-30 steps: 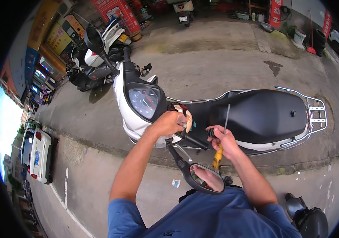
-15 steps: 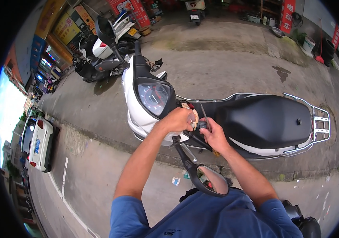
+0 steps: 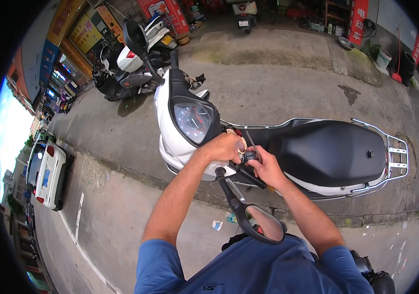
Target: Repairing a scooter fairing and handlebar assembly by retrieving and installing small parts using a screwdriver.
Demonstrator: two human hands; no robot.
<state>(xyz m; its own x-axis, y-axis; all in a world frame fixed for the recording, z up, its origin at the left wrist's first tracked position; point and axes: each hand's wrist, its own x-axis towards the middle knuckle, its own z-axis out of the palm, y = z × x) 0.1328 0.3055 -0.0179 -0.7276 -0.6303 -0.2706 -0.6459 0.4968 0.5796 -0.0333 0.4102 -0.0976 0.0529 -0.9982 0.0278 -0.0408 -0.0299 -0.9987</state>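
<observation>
In right fingers (image 3: 265,157), boxy black part (image 3: 250,156)

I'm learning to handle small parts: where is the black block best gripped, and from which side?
Probably pinch the black block at its right edge, coming from the right: it's small and boxy, the right hand holds it there, and the left hand crowds its left side.

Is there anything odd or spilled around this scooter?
Yes: a small blue-and-white scrap lies on grey pavement like litter, and an irregular dark patch beyond the long black seat resembles a spill.
</observation>
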